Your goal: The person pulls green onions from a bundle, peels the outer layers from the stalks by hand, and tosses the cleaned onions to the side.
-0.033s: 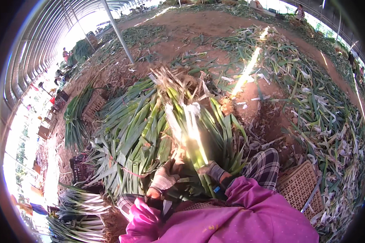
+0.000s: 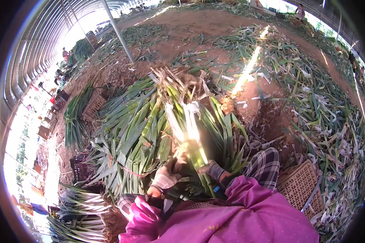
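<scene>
My right hand [image 2: 213,170], in a grey glove, is closed round the green lower stretch of a long green onion [image 2: 198,150], whose pale end points away from me. My left hand [image 2: 166,176], in a light striped glove, is beside that stalk. Its fingertips reach up to the stalk, where strong sunlight washes them out, so I cannot see whether they grip it. Under and beyond both hands spreads a large heap of green onions [image 2: 129,129], with dry, rooty ends [image 2: 174,79] on the far side.
Trimmed green onions [image 2: 85,204] with white stems lie at lower left, near a dark crate [image 2: 80,168]. A tan woven plastic crate [image 2: 300,186] stands at my right. Leaf litter [image 2: 320,109] covers the ground there. A metal pole [image 2: 118,32] rises beyond the heap. Other people are far off.
The fingers of my left hand have shifted slightly up and toward the stalk. My right hand stays where it was.
</scene>
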`<act>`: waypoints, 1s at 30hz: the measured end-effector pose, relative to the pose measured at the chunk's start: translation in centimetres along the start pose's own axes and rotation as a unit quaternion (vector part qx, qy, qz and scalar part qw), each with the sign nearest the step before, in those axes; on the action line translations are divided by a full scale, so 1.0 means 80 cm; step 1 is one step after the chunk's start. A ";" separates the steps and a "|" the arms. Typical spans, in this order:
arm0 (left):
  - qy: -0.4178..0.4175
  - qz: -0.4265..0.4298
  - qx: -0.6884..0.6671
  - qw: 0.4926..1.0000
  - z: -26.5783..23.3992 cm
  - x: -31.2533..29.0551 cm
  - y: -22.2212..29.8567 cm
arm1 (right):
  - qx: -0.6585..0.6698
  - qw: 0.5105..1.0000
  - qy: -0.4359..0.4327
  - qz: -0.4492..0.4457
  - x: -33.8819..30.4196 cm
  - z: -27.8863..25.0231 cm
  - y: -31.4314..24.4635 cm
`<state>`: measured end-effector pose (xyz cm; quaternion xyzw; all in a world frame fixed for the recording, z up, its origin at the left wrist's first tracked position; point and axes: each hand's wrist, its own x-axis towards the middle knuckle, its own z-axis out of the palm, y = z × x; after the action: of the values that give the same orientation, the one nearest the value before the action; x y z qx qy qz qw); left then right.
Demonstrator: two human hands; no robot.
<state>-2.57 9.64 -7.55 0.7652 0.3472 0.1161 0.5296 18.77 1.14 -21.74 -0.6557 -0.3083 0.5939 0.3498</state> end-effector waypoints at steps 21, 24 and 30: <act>0.026 -0.090 0.403 0.910 -0.055 0.243 -0.006 | -0.128 0.983 0.113 -0.063 -0.002 0.027 0.007; 0.078 0.088 0.280 0.953 -0.040 0.221 -0.004 | -0.110 0.984 0.124 -0.064 -0.008 0.021 0.004; 0.299 -0.164 0.384 0.858 -0.092 0.150 -0.033 | 0.109 0.982 0.079 -0.129 -0.056 0.022 -0.033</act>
<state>1.13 23.37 -9.13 0.7680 0.6266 0.1084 0.0760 16.60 -0.90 -17.09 -0.6129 -0.2950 0.5204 0.5162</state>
